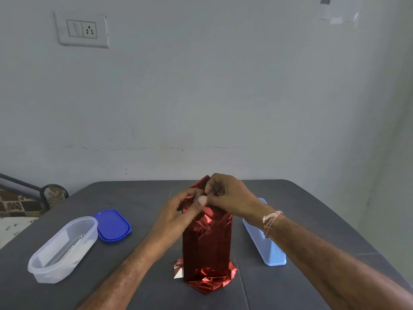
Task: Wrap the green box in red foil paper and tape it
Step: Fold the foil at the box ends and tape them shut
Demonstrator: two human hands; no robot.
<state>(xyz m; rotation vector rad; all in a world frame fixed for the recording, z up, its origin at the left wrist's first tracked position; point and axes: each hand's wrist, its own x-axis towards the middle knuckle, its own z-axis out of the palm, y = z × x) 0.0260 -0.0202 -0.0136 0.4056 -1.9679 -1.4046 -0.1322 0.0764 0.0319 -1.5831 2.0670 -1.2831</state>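
- Tall upright box (206,253), covered all over in shiny, creased red foil paper (212,222), stands mid-way across dark grey table (134,198).
- Foil: diagonal folds across front face. Loose crumpled skirt flares out at base, w/ silver underside showing at btm-left corner. Top end bunched to a peak.
- L hand (185,209): fingers curled round top of foil, thumb pressed on upper front.
- R hand (228,195): fingertips pinch foil at the peak. Thread bracelet (271,220) on wrist.
- Pale bit by L thumb: tape or not, can't tell.
- Left of box: clear oval plastic tub (62,249), w/ blue oval lid (112,224) just beside it.
- Right of box: pale blue rectangular plastic container (264,245), partly behind R forearm.
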